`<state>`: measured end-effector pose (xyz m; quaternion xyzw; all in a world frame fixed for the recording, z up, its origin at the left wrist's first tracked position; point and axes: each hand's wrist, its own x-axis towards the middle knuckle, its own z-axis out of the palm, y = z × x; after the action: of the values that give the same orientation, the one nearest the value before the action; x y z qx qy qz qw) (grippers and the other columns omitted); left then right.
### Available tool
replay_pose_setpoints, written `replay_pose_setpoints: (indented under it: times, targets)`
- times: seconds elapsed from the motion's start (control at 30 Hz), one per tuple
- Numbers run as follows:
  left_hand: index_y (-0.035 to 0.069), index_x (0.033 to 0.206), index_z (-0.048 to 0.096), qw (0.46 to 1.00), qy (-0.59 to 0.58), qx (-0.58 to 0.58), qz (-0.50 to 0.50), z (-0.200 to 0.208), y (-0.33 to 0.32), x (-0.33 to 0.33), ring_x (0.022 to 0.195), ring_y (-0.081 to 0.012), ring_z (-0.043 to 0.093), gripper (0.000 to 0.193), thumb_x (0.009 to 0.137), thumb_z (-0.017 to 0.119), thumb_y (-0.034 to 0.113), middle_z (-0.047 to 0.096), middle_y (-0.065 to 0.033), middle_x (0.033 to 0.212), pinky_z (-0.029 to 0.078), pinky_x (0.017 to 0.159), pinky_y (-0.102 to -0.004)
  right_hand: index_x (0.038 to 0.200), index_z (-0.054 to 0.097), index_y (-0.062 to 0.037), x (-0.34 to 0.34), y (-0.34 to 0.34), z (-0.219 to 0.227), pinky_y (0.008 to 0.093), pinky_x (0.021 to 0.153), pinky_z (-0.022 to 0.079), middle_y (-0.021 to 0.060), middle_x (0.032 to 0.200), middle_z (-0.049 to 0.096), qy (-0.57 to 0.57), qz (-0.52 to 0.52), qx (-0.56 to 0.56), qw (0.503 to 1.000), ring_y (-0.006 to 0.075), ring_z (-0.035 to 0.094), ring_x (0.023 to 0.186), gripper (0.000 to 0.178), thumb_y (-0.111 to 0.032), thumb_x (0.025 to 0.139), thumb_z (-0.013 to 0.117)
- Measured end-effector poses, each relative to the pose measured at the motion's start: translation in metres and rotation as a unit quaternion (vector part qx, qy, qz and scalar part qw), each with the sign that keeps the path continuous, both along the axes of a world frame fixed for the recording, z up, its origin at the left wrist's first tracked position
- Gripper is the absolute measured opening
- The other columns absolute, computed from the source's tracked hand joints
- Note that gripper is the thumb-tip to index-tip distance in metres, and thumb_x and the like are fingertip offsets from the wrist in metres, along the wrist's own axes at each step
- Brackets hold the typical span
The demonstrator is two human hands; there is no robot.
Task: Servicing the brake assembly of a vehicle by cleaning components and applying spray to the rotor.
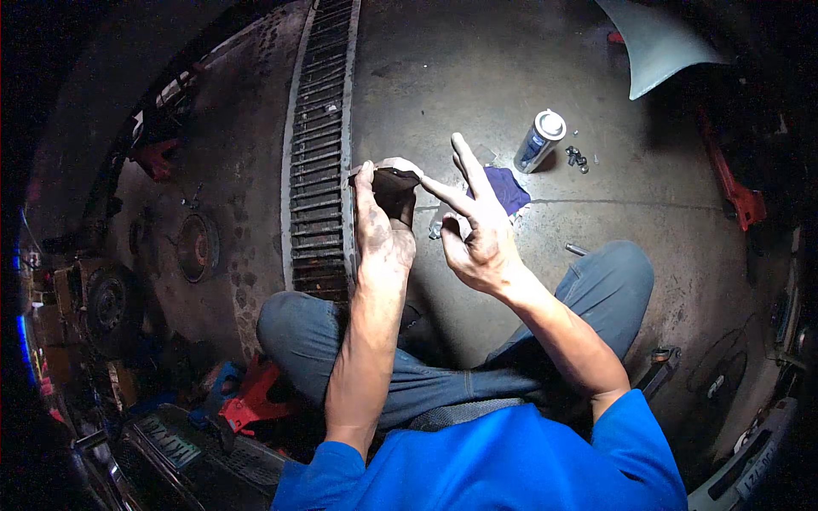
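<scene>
My left hand is wrapped round a small dark part with a curved edge, held up in front of me; its exact kind does not show. Its thumb and fingers grip the two sides. To the right, my right hand has its fingers stretched and spread, with nothing in it. One of its fingertips reaches the right end of the dark part, touching it or very close. Behind the right hand a crumpled purple cloth lies on the floor. A silver and blue canister with a white top stands just beyond.
Small dark metal pieces lie right of the canister. A metal floor grate runs along the left. Red stands are at both sides. A wheel drum and a tyre sit left. A light curved panel hangs far right.
</scene>
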<state>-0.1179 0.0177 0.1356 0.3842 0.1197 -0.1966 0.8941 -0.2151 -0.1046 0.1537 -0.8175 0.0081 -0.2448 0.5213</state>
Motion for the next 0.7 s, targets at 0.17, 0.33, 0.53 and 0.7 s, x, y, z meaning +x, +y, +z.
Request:
replay_pose_setpoints:
  times: [0.17,0.33,0.53,0.7]
  targets:
    - [0.012,0.109,0.061,1.000,0.004,0.019,0.016,0.005,-0.004,-0.003,0.088,-0.0136,0.066,0.023,0.099,0.062,0.034,0.068,-0.0021,0.101,0.055,0.086,-0.0281,0.136,0.059,-0.0105,0.002,0.001,-0.002,0.0486,0.115,0.035,0.0301,0.158,0.027,-0.019,-0.024,-0.099,0.995,0.0487,0.034,0.143,0.074,0.011,0.065,0.055]
    - [0.014,0.110,0.060,0.996,0.047,0.059,0.049,0.011,-0.004,-0.001,0.086,-0.0133,0.067,0.025,0.098,0.063,0.036,0.067,-0.0008,0.100,0.058,0.077,-0.0276,0.132,0.061,-0.0096,0.002,0.001,-0.004,0.0521,0.116,0.034,0.0282,0.158,0.028,0.000,-0.080,-0.297,0.951,0.0496,0.032,0.143,0.070,0.011,0.066,0.056]
    - [0.016,0.109,0.061,0.992,0.058,0.087,0.070,0.013,-0.006,-0.003,0.088,-0.0128,0.067,0.027,0.096,0.065,0.039,0.067,0.0010,0.101,0.057,0.075,-0.0267,0.132,0.064,-0.0057,-0.004,-0.002,0.001,0.0385,0.107,0.047,0.0163,0.163,0.026,0.085,0.042,0.302,0.949,0.0281,0.034,0.146,0.055,0.009,0.078,0.057]
    - [0.016,0.110,0.062,0.994,0.030,0.076,0.067,0.009,-0.006,-0.007,0.094,-0.0122,0.065,0.028,0.096,0.065,0.040,0.066,0.0023,0.102,0.053,0.082,-0.0287,0.131,0.062,0.0002,-0.003,0.003,0.002,0.0401,0.102,0.053,0.0129,0.159,0.032,0.100,0.071,0.567,0.815,0.0223,0.049,0.133,0.053,0.012,0.079,0.059]
